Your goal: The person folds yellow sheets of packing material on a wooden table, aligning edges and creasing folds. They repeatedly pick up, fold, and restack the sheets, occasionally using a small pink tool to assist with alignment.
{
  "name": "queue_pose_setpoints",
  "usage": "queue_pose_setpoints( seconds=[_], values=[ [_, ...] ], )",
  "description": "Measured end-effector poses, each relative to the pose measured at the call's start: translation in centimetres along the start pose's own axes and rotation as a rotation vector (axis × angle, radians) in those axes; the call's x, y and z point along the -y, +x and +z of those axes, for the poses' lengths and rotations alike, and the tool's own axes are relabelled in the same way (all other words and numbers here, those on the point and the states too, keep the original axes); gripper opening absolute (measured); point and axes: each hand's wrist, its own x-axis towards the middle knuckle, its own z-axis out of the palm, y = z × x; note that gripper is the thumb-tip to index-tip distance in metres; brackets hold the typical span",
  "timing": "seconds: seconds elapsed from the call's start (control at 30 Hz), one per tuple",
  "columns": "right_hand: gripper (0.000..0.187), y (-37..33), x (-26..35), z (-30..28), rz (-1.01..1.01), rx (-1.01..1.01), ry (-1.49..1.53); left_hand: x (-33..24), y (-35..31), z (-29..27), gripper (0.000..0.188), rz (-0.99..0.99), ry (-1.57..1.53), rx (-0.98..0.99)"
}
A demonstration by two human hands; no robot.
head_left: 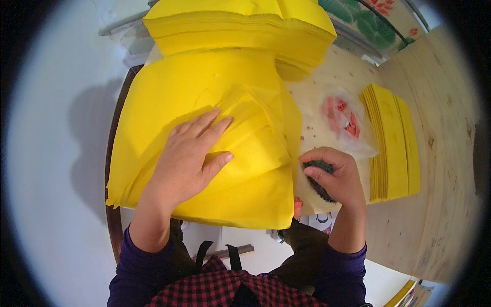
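Flat, left hand [190,156] presses yellow sheets [215,128]; right hand [335,176] fists dark pad [319,169].

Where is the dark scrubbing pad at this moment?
In the head view, the dark pad is gripped in the right hand, right of centre, just beside the right edge of the big yellow paper sheets that the left hand presses flat.

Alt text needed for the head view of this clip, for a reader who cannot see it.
A person's left hand presses flat on a fanned stack of yellow paper sheets on a round table, while the right hand grips a dark rough pad beside it. More yellow stacks lie behind and to the right.
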Motion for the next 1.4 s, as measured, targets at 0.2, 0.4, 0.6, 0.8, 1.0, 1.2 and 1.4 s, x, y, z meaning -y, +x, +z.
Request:
queue_pose_setpoints(
  seconds=[0.2,0.4,0.6,0.8,1.0,1.2,1.4],
  values=[
    [0.016,-0.7,-0.8,-0.8,0.079,-0.074,0.021,-0.2,-0.1,0.3,0.057,-0.007,0.041,-0.004],
    [0.013,-1.8,-1.2,-1.2,0.049,-0.078,0.073,0.3,-0.2,0.5,0.056,0.009,0.023,-0.01],
    [0.016,-2.5,-1.7,-2.0,0.044,-0.054,0.05,0.7,-0.2,0.7,0.056,0.079,0.074,-0.041],
    [0.016,-3.0,-1.7,-2.1,0.015,-0.005,0.169,0.7,0.2,0.9,0.056,0.091,0.045,-0.055],
    [0.016,-3.3,-2.1,-2.3,-0.026,0.007,0.131,0.1,-0.4,0.8,0.056,0.087,0.086,-0.074],
    [0.02,-3.7,-3.0,-2.6,-0.085,0.029,0.081,-0.6,-0.6,1.2,0.058,0.062,0.181,-0.126],
    [0.021,-4.2,-3.1,-3.2,-0.098,0.04,0.119,-1.4,-1.5,2.5,0.059,-0.024,0.294,-0.198]
  ],
)
